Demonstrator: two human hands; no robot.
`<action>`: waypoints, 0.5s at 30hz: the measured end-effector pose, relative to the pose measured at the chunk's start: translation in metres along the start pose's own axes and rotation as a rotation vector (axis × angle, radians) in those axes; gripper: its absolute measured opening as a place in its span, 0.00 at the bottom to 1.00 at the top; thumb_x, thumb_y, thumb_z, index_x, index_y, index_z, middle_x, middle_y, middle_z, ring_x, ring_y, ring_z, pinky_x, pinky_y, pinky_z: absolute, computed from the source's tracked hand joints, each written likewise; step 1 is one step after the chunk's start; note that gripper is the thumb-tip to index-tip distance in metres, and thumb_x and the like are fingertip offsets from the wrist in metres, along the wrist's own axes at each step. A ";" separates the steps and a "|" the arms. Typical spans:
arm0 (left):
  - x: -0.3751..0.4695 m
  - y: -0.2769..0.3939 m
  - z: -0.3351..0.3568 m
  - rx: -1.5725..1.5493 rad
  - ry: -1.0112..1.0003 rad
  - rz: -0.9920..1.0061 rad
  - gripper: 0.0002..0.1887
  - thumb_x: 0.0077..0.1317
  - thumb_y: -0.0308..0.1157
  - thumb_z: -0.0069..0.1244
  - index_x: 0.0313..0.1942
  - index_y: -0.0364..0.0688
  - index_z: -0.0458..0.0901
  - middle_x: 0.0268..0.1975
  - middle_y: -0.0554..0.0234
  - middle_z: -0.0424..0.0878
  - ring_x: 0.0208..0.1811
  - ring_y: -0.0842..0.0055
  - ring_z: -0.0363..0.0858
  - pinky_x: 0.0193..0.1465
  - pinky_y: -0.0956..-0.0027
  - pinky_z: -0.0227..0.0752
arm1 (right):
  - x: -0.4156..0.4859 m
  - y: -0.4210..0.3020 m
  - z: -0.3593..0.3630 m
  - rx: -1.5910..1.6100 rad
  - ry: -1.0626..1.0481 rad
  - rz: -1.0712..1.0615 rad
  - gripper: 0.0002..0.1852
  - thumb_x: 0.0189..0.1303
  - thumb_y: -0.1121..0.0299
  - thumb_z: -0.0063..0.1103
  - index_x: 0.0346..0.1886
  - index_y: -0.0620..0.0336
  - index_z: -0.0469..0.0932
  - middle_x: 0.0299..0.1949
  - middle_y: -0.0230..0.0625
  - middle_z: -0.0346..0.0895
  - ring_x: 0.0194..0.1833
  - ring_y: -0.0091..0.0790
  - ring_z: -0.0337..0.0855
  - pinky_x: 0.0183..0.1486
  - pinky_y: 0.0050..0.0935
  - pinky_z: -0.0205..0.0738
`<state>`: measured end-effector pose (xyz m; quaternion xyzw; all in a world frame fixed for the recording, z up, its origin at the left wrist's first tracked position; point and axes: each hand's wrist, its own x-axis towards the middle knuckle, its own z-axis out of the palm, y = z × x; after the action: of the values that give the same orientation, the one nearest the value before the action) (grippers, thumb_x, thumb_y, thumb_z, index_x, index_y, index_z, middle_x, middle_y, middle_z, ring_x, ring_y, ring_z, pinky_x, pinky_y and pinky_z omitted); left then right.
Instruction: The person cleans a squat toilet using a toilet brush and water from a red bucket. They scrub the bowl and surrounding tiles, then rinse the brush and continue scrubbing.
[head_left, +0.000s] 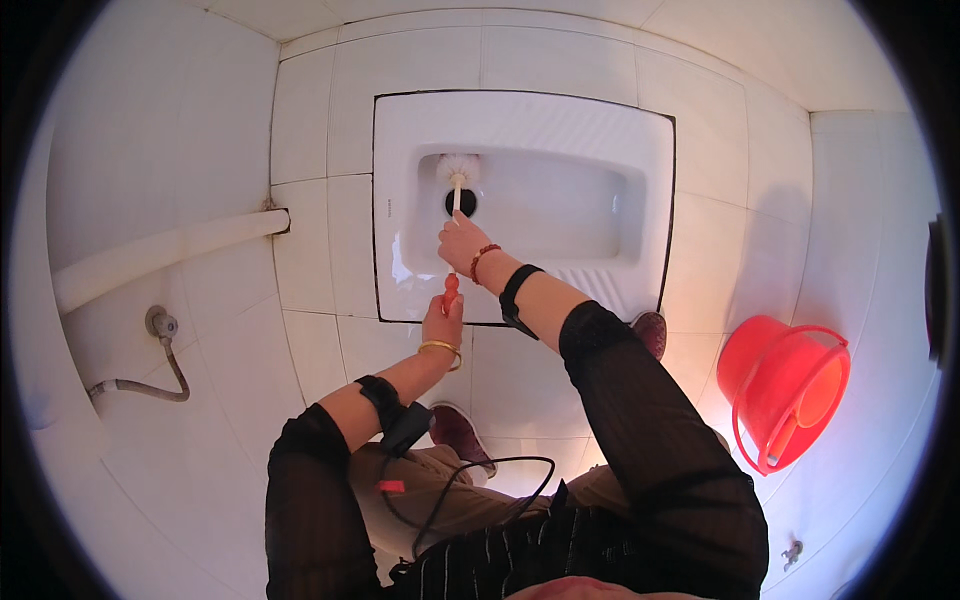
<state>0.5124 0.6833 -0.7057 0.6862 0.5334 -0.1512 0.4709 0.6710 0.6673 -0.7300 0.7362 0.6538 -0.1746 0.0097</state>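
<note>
A toilet brush (458, 171) with round white bristles, a pale shaft and a red handle spans the left part of a white ceramic squat toilet (525, 124). My left hand (443, 319) is closed around the red handle near the toilet's front edge. Farther up, my right hand (463, 244) grips the pale shaft. The bristles touch the far left wall of the basin, beyond the dark drain hole (466, 204), which the shaft crosses.
A red plastic bucket (757, 360) stands tilted in view on the right, holding a red dipper (817, 397). On the left are a white pipe (172, 247) and a valve with a hose (161, 324). My shoes are beside and before the toilet. A cable hangs near my lap.
</note>
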 end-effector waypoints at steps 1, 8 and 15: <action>-0.002 0.002 0.000 0.000 0.015 0.078 0.16 0.55 0.42 0.46 0.38 0.40 0.71 0.26 0.58 0.75 0.27 0.77 0.73 0.32 0.70 0.67 | -0.004 0.002 -0.001 -0.019 -0.050 -0.006 0.09 0.49 0.67 0.46 0.26 0.50 0.78 0.29 0.29 0.75 0.41 0.31 0.71 0.52 0.37 0.54; 0.002 0.061 0.039 0.328 -0.372 0.647 0.18 0.52 0.43 0.48 0.38 0.39 0.71 0.31 0.52 0.77 0.32 0.61 0.75 0.35 0.67 0.67 | -0.121 0.060 0.009 0.041 -0.292 0.383 0.07 0.44 0.65 0.49 0.23 0.51 0.78 0.24 0.33 0.75 0.34 0.34 0.73 0.40 0.31 0.62; -0.028 0.023 0.047 0.003 -0.022 0.374 0.16 0.54 0.41 0.47 0.37 0.39 0.71 0.26 0.55 0.75 0.28 0.67 0.74 0.32 0.67 0.66 | -0.076 0.038 0.011 0.078 -0.122 0.141 0.04 0.39 0.68 0.52 0.19 0.49 0.77 0.23 0.33 0.74 0.36 0.33 0.72 0.42 0.30 0.61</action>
<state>0.5359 0.6293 -0.6988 0.7722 0.3911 -0.0694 0.4958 0.6986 0.5857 -0.7281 0.7681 0.5915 -0.2430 0.0331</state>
